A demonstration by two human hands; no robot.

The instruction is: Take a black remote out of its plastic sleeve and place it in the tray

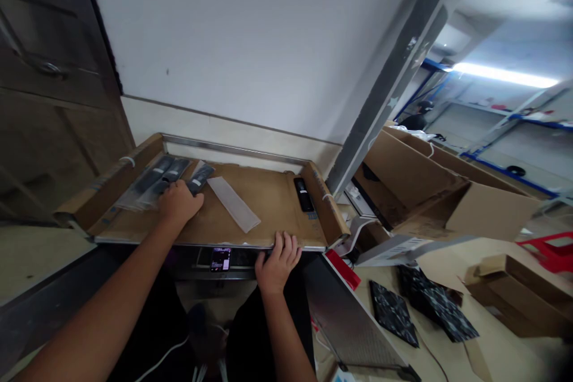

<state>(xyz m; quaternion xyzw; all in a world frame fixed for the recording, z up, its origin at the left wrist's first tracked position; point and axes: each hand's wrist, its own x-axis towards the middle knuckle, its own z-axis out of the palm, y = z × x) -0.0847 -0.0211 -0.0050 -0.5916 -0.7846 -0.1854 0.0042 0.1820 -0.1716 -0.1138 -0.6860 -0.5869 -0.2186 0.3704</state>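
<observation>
A shallow cardboard-lined tray (277, 191) stands in front of me. My left hand (179, 206) reaches over its left half, fingers bent down against bagged dark items and thumb spread out to the right. Beside those fingers lie long black objects in clear plastic bags (150, 182); another bagged black piece (200, 176) lies just past the thumb. A flat, whitish plastic sleeve (233, 203) rests mid-tray. Toward the right wall sits a slim black device (304, 194) with a white label. My right hand (278, 262) lies on the tray's front edge, fingers apart, holding nothing.
Below the front edge a lit phone screen (221, 259) shows. Right of the tray stand a grey post (385, 77) and a large open carton (416, 173). Black patterned bags (394, 313) and a smaller carton (523, 298) lie on the floor. A person (416, 118) is far behind.
</observation>
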